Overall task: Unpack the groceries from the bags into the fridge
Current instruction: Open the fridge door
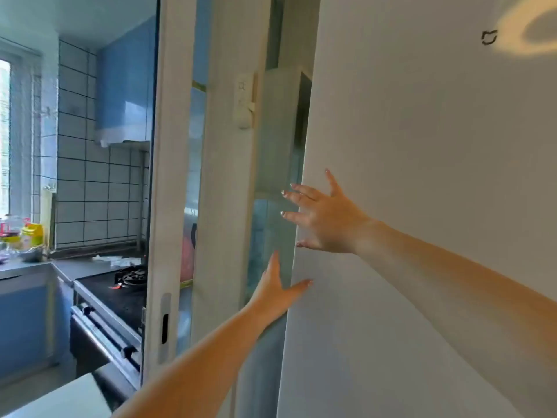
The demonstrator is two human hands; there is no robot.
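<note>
- Fridge (pixel 422 206): its pale door fills the space to the right of both hands and looks closed; no gap into the inside shows, and neither groceries nor bags are in view.
- Right hand (pixel 324 220): spread flat with straight fingers, palm toward the door near its left edge, fingertips reaching past that edge; it grasps nothing.
- Left hand (pixel 275 289): just below the right hand, at the same door edge, thumb lying across the door front and fingers pointing up along the side; whether the fingers hook behind the edge I cannot tell, and it holds no object.
- Step in hand, as I judge it: getting the door open, so unpacking itself has hardly begun or is between items.
- Next move likely calls for the fingers to catch the door edge and pull it toward the person, with room left for the swing beside the white door frame (pixel 223 176) just left of the hands.
- Room: beyond that frame, further left of the hands, lies a kitchen with white wall tiles (pixel 90 191), a blue cabinet (pixel 126 82), and a gas stove (pixel 132 277) set in a grey tabletop (pixel 81 267).
- Far left of the hands, a yellow container (pixel 33 233) stands by the window.
</note>
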